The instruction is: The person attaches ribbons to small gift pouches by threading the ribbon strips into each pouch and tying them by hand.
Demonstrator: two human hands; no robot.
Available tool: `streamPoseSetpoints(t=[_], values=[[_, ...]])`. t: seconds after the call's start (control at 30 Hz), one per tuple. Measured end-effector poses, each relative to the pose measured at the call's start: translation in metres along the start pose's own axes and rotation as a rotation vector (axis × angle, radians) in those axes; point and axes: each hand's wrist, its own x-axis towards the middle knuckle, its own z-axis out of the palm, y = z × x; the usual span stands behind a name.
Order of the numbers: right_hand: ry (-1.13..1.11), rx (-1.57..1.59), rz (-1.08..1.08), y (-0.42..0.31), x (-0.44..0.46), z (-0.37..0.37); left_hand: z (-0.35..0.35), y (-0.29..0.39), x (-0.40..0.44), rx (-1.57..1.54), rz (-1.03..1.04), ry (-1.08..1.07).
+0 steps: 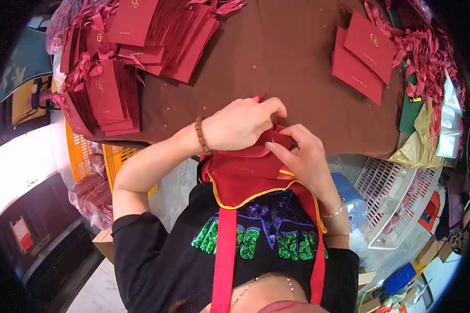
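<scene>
Both of my hands are at a dark red paper gift bag (278, 140) held low at the front table edge, over my red apron (240, 190). My left hand (240, 125) bends across its upper side with fingers curled onto it; the fingertips are partly hidden. With thumb and fingers, my right hand (303, 154) pinches the bag's right edge. Much of the bag is covered by my hands, and its lower part blends with the apron's colour.
Finished-looking red bags with ribbon handles (107, 91) stand in stacks at the table's left. Two more red bags (368, 47) lie at the right beside a heap of red ribbons (428, 57). A brown cloth (287, 47) covers the table. A white plastic basket (397, 203) stands below right.
</scene>
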Motion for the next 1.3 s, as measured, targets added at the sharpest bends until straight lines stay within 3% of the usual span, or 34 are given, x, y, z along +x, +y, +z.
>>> streamPoseSetpoints(t=[0.2, 0.43, 0.53, 0.63, 0.73, 0.83, 0.93, 1.03, 1.07, 1.13, 1.17, 1.27, 1.3], values=[[0.085, -0.006, -0.039, 0.002, -0.003, 0.006, -0.013, 0.002, 0.016, -0.095, -0.081, -0.192], [0.067, 0.021, -0.086, 0.006, -0.001, 0.013, -0.01, 0.007, 0.015, -0.195, -0.168, -0.185], [0.053, 0.092, -0.118, 0.015, 0.001, 0.013, -0.006, 0.009, 0.015, -0.254, -0.237, -0.113], [-0.023, 0.193, -0.111, 0.015, 0.0, 0.01, -0.013, 0.003, 0.025, -0.317, -0.165, 0.143], [-0.087, 0.261, -0.032, 0.011, 0.0, 0.01, -0.02, 0.008, 0.024, -0.075, -0.129, 0.153], [-0.075, 0.341, 0.066, 0.02, -0.001, 0.012, -0.033, -0.025, 0.025, 0.256, -0.044, 0.381], [-0.096, 0.372, 0.048, 0.022, -0.003, 0.011, -0.06, -0.008, 0.012, 0.334, -0.492, -0.078], [-0.117, 0.4, 0.072, 0.022, -0.002, 0.013, -0.036, -0.03, 0.001, -0.106, -0.176, -0.114], [-0.12, 0.397, 0.079, 0.02, -0.002, 0.014, -0.033, -0.034, 0.003, -0.114, -0.176, -0.114], [-0.156, 0.42, 0.083, 0.016, 0.001, 0.014, -0.039, -0.023, 0.012, -0.417, -0.297, -0.369], [-0.157, 0.415, 0.083, 0.017, 0.002, 0.013, -0.034, -0.031, 0.018, -0.36, -0.129, -0.367], [-0.156, 0.407, 0.06, 0.022, 0.001, 0.016, -0.021, -0.043, 0.025, -0.538, -0.033, -0.462], [-0.136, 0.471, 0.078, 0.024, 0.001, 0.021, -0.022, -0.036, 0.026, -0.372, -0.035, -0.452]])
